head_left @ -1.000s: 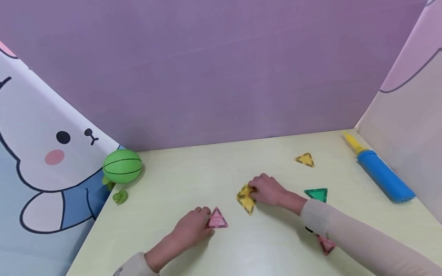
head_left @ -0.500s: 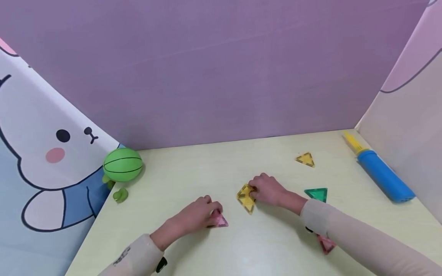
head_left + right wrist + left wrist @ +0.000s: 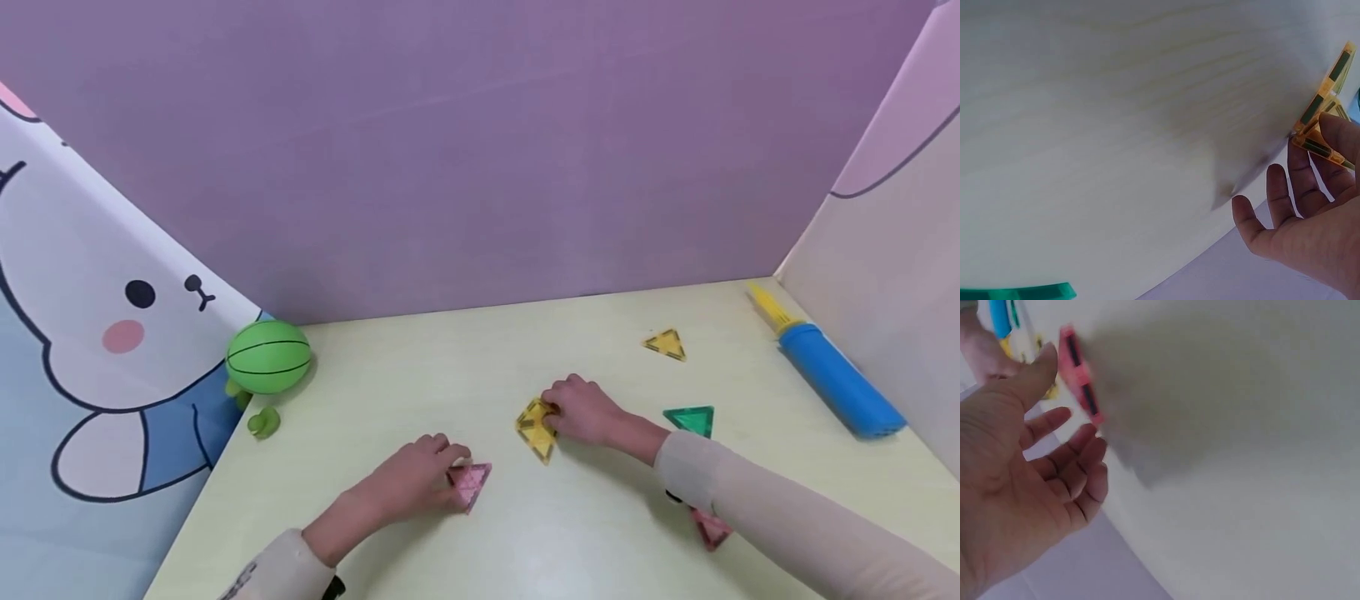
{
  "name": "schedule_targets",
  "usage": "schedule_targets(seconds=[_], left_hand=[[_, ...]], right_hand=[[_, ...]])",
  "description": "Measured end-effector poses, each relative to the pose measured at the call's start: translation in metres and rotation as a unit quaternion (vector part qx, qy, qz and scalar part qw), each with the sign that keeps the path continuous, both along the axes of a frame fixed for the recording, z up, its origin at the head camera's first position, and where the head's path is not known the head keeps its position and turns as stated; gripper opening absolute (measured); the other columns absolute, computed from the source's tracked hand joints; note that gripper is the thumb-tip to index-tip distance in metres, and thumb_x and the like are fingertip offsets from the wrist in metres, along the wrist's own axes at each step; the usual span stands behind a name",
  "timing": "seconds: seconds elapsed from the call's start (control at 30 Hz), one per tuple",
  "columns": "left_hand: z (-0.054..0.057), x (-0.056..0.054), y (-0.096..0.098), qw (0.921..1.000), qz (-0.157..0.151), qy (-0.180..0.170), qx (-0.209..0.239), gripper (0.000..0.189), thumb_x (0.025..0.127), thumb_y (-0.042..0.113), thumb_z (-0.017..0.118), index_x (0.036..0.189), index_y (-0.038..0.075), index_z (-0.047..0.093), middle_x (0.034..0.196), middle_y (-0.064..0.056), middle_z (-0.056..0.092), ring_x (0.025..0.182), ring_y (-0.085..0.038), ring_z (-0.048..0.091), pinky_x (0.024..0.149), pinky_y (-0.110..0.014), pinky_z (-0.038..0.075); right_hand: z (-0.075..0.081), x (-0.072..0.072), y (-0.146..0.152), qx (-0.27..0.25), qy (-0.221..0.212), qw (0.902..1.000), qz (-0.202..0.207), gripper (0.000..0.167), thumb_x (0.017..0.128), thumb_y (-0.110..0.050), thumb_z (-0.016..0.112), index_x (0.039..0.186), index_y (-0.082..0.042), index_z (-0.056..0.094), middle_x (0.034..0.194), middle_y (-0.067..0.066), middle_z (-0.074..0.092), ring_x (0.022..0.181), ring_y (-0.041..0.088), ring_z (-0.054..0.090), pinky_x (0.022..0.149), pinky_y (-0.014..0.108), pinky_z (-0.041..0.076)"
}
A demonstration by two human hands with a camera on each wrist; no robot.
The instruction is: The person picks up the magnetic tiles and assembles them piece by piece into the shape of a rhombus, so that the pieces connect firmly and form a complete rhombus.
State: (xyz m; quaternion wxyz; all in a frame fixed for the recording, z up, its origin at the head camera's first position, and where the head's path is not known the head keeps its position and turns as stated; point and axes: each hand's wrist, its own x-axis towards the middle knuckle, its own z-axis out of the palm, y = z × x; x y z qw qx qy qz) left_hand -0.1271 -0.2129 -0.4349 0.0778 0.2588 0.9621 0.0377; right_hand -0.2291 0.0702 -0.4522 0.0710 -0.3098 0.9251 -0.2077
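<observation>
My left hand [image 3: 416, 479] is at a pink triangular magnetic tile piece [image 3: 471, 485], thumb at its near side and a finger at its far side. In the left wrist view, the edge of the pink piece [image 3: 1082, 375], with dark magnet strips, lies close beside the thumb and fingertips. My right hand [image 3: 587, 410] pinches joined yellow triangular magnetic tiles [image 3: 536, 433] between thumb and fingers. The right wrist view shows these yellow tiles [image 3: 1322, 100] set at angles to one another, the other fingers spread apart from them.
Beyond my right hand lies a single yellow triangle tile [image 3: 666, 344]. A green tile [image 3: 690, 419] and another pink tile [image 3: 710, 529] sit partly under the right sleeve. A blue pump [image 3: 840, 379] lies along the right wall. At left are a green striped ball [image 3: 268, 357] and a small green toy [image 3: 263, 422].
The left hand shifts over the pink piece and back, and the piece has turned so one corner points toward me. The right hand and yellow tiles stay in place.
</observation>
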Motion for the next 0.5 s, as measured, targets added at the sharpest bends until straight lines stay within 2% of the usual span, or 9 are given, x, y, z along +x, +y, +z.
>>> schedule_targets(seconds=[0.07, 0.13, 0.37, 0.5], left_hand=[[-0.002, 0.001, 0.000, 0.9998, -0.016, -0.007, 0.004, 0.051, 0.082, 0.045, 0.080, 0.122, 0.016, 0.064, 0.097, 0.004, 0.057, 0.080, -0.008, 0.047, 0.068, -0.025, 0.044], [-0.006, 0.002, 0.002, 0.9997, -0.025, 0.006, 0.008, 0.047, 0.084, 0.043, 0.079, 0.118, 0.015, 0.064, 0.093, 0.004, 0.056, 0.077, -0.007, 0.046, 0.065, -0.023, 0.043], [-0.015, -0.001, 0.014, 0.9989, -0.010, 0.045, 0.010, 0.042, 0.089, 0.044, 0.074, 0.115, 0.013, 0.062, 0.086, 0.005, 0.056, 0.072, -0.007, 0.046, 0.060, -0.023, 0.043], [-0.014, -0.004, 0.020, 0.9989, -0.002, 0.045, 0.015, 0.041, 0.090, 0.043, 0.073, 0.114, 0.012, 0.061, 0.087, 0.004, 0.058, 0.071, -0.007, 0.046, 0.060, -0.023, 0.043]], right_hand=[[0.000, 0.000, 0.001, -0.002, -0.002, 1.0000, -0.002, 0.005, 0.092, -0.019, 0.071, 0.091, -0.015, 0.069, 0.085, -0.003, 0.060, 0.090, 0.023, 0.053, 0.070, 0.036, 0.042], [-0.001, 0.000, 0.001, -0.005, -0.001, 1.0000, -0.002, 0.005, 0.092, -0.019, 0.071, 0.091, -0.015, 0.069, 0.085, -0.003, 0.060, 0.090, 0.023, 0.053, 0.070, 0.036, 0.042], [-0.005, 0.000, 0.001, -0.007, 0.000, 1.0000, 0.004, 0.008, 0.092, -0.021, 0.072, 0.091, -0.014, 0.068, 0.079, -0.003, 0.055, 0.082, 0.019, 0.046, 0.065, 0.032, 0.036], [-0.003, 0.001, 0.002, -0.013, 0.002, 0.9999, 0.011, 0.010, 0.091, -0.020, 0.072, 0.085, -0.016, 0.066, 0.077, -0.004, 0.053, 0.079, 0.019, 0.044, 0.063, 0.031, 0.034]])
